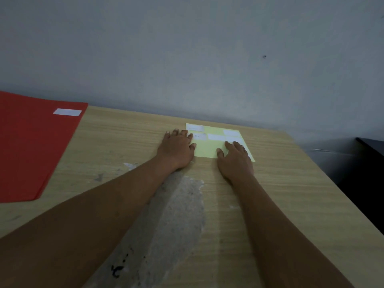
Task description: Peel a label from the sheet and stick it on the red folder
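Pale yellow sheet (209, 149) with white rectangular labels lies flat on the worn wood-grain table (270, 204); left hand (176, 149) and right hand (234, 161) press it, fingers spread, gripping nothing. Red folder (31, 152) lies far left.

Dim room, low light, everything greyish. My worktop (259, 204) is pale wood-grain laminate, butted against a plain grey-white wall (187, 48). A large worn patch (174, 221) in front of me shows grey where the surface has rubbed away, with a few black marks near its close end. One small dark spot (264, 56) on the wall, upper right. Beyond the worktop's right edge sits a black piece of furniture (353, 163), lower and in shadow.
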Motion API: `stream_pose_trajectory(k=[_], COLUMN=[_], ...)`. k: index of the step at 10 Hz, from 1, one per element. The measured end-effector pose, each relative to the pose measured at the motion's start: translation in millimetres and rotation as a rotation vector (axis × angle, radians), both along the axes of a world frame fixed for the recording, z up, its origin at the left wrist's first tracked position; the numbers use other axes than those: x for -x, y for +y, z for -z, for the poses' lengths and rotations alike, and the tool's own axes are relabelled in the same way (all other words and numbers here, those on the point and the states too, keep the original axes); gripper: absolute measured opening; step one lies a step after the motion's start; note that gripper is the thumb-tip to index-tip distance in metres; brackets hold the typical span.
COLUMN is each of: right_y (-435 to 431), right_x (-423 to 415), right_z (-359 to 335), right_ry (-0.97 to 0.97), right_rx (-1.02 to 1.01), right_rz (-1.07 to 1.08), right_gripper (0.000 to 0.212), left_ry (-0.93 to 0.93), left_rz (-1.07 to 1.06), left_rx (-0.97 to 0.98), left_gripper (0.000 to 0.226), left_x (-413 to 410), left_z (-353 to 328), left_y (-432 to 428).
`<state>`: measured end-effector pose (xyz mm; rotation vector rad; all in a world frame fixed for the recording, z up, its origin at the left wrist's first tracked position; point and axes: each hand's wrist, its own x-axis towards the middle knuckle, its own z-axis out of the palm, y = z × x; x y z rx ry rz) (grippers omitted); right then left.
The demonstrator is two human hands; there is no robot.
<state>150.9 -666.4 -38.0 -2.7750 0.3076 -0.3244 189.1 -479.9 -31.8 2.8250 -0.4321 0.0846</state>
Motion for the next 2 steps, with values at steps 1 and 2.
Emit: stream_pose_trajectory(k=[1, 2], right_y=[1.2, 7.8], right_x=[2.6, 8.7], right_z=[-0.7, -4.4], right_ry=[-0.001, -0.094], right_rx=[0.004, 0.0], right_rz=[0.001, -0.009], right_gripper=[0.061, 0.06], left_ry=[-0.003, -0.029], left_rz=[0.011, 0.011], left_rx=[0.025, 0.094], left_gripper=[0.056, 0.055], left_x=[1.7, 5.6], left_z=[0.5, -1.2], left_y=[0.4, 9.6])
